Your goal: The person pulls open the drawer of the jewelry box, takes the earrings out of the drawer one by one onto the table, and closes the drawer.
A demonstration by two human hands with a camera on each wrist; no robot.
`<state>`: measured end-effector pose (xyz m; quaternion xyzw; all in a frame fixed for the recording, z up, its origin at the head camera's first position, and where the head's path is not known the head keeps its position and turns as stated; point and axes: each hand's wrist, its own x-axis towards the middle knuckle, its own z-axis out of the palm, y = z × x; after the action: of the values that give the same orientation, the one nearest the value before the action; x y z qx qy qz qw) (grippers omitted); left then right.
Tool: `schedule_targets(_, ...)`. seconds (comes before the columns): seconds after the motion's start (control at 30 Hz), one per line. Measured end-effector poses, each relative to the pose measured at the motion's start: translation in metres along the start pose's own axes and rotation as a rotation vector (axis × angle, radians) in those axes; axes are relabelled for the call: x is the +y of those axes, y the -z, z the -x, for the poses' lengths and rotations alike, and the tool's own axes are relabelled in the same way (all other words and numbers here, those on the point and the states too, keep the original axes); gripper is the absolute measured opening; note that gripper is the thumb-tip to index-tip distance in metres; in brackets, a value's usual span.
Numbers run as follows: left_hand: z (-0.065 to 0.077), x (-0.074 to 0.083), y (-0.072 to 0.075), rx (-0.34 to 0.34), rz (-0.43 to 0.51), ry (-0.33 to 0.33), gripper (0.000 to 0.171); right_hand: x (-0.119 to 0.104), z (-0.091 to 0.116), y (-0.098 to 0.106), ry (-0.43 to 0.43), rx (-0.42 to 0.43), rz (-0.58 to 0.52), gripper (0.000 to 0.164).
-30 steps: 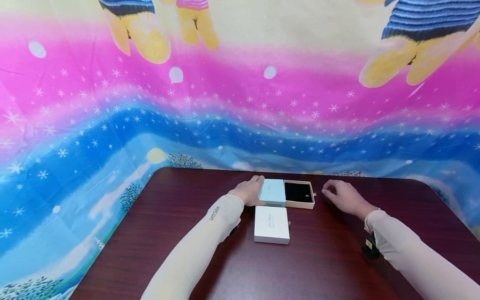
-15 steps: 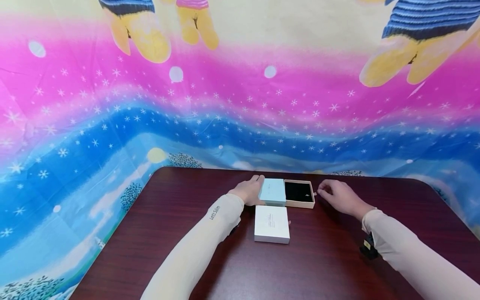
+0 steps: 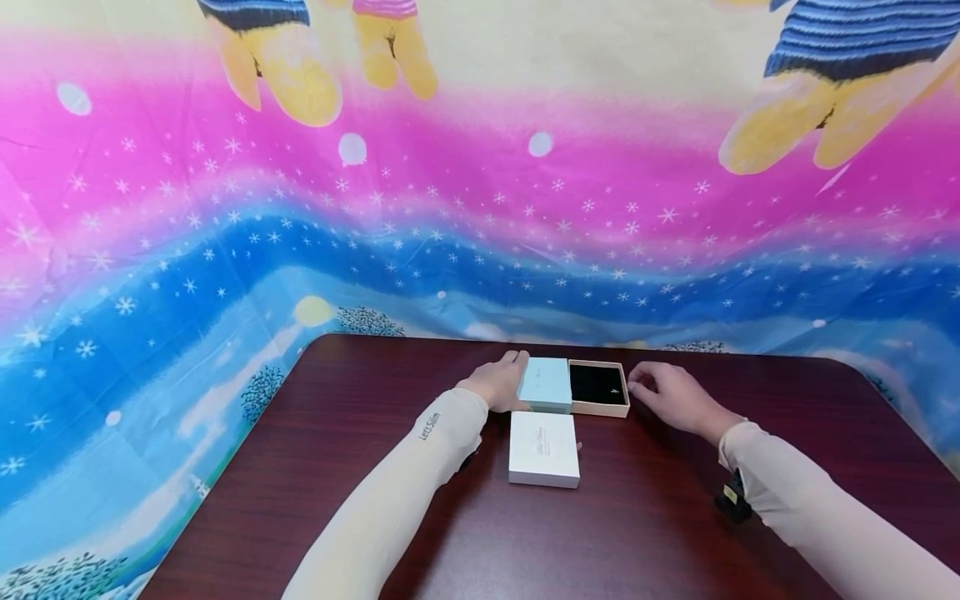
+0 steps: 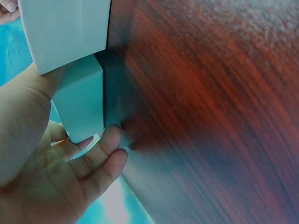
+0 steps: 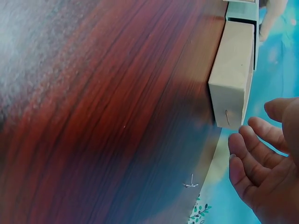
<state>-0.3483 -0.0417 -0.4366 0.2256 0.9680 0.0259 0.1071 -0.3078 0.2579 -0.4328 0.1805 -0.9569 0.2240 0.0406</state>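
Observation:
In the head view a pale blue box sleeve (image 3: pixel 543 383) lies near the table's far edge. My left hand (image 3: pixel 497 383) grips its left end, thumb on the near side, fingers round the far side. Out of the sleeve's right end extends a peach-edged drawer (image 3: pixel 598 410) with a black lining (image 3: pixel 596 383) and a tiny white star-like piece (image 3: pixel 615 391) on it. My right hand (image 3: pixel 678 396) is just right of the drawer, its fingers loosely bent. In the right wrist view those fingers (image 5: pixel 238 144) are close to the drawer's end, where a thin pull tab (image 5: pixel 227 117) shows.
A white box (image 3: pixel 543 450) with printed script stands right in front of the blue sleeve. The dark red wooden table (image 3: pixel 637 517) runs back to a colourful printed cloth (image 3: pixel 480 208). A small silvery thing (image 5: pixel 190 184) shows near the table edge in the right wrist view.
My right hand has moved left toward the drawer's end, and its fingertips now overlap the pull tab in the head view. My left hand and both boxes have stayed in place.

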Motion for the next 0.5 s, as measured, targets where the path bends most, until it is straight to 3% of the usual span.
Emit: schedule_targets(0.5,0.0009,0.0008,0.0011,-0.010,0.022,0.013,0.101,-0.0020,-0.0004,-0.0045,-0.005,-0.012,-0.004,0.014)
